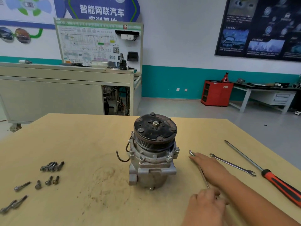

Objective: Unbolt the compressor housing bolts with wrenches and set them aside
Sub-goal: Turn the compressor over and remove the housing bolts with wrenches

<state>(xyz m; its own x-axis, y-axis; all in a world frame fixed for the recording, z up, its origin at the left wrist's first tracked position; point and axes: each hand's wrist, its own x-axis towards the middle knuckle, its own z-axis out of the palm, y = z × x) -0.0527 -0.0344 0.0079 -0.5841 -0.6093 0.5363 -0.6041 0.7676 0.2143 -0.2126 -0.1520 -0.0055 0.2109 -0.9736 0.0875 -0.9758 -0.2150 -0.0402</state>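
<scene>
I have the right hand flat, fingers straight, on a wrench right of centre. The left hand curls at the wrench's near end, and I cannot tell whether it grips. The compressor stands unclamped mid-desk, so torque on the flange bolts could tip it. The removed bolts at lower left might roll. The desk top is pale, stained wood; a teal-banded workshop wall stands behind.

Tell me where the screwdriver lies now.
In the head view, the screwdriver lies on the far right, just right of the untouched wrench.
</scene>
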